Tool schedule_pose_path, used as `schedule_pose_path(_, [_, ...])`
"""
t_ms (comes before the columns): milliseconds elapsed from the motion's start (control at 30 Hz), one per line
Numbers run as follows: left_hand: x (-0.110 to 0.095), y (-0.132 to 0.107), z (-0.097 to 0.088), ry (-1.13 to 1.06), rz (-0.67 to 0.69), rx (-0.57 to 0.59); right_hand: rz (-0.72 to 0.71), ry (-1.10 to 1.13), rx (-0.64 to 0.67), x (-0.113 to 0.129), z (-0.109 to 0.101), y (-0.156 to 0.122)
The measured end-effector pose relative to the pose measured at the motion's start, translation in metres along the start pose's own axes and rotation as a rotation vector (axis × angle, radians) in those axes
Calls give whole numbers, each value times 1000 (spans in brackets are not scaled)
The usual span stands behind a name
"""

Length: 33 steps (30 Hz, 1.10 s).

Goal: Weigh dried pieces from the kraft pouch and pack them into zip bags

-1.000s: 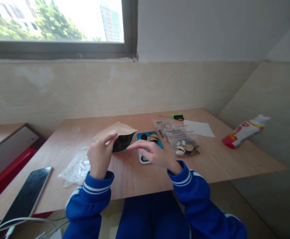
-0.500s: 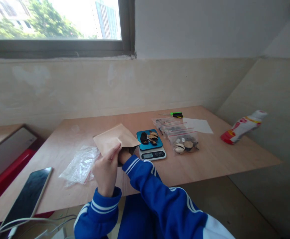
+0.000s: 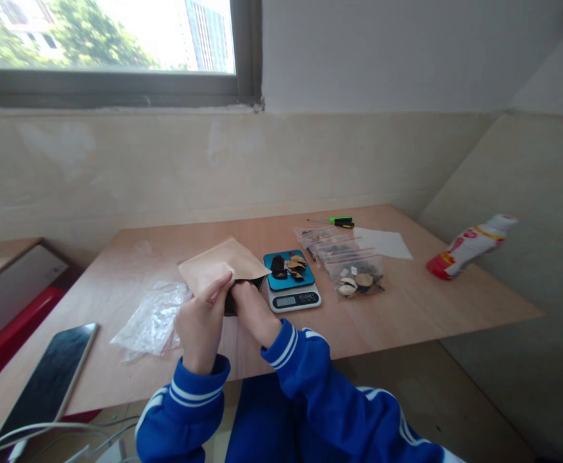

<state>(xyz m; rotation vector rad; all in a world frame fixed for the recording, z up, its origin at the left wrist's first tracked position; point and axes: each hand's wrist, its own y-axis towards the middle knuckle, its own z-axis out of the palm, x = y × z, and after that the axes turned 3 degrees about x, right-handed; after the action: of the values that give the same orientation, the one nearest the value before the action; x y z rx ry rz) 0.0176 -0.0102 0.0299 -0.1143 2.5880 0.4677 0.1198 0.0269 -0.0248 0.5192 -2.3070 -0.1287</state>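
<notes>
My left hand (image 3: 203,321) pinches the edge of a brown paper bag (image 3: 208,267), holding its mouth open toward me. Inside that mouth is my right hand (image 3: 255,312); its fingers are hidden in the bag, so what they hold does not show. Just right of the bag stands a small digital scale (image 3: 295,300) with a blue platform. Dark and tan dried pieces (image 3: 296,265) lie on the platform.
Several zip bags of dried pieces (image 3: 358,280) lie right of the scale, near screwdrivers (image 3: 341,222) and white paper (image 3: 382,243). Clear plastic bags (image 3: 153,318) and a phone (image 3: 49,373) lie left. A bottle (image 3: 471,247) stands at the right.
My right hand has drawn partly back out of the paper bag, so its back and wrist now show. My left hand keeps its grip on the bag.
</notes>
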Motion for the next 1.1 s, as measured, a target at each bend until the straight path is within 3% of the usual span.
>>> schedule_pose_path(200, [-8,16,-9,60,1,-39,36,-6,-44,18,-43,-10])
schedule_pose_path(400, [-14,34,-20,97,-3,-25,86,382,-141,22,-83,-14])
schedule_pose_path(533, [-15,40,-21,99,-16,-39,167,628,-183,-14,-113,-33])
schedule_pose_path(633, [-14,41,-18,100,-15,-41,287,543,-331,-61,-129,-50])
schedule_pose_path(733, [-14,40,-14,82,-8,-43,347,390,-474,-107,-128,-62])
schedule_pose_path(833, [-14,38,-11,51,12,-48,380,237,-472,-134,-113,-64])
schedule_pose_path(967, [-13,33,-7,65,8,-40,294,52,-442,-141,-95,-60])
schedule_pose_path(1100, [-11,31,-6,86,-8,-45,206,98,-362,-144,-92,-61])
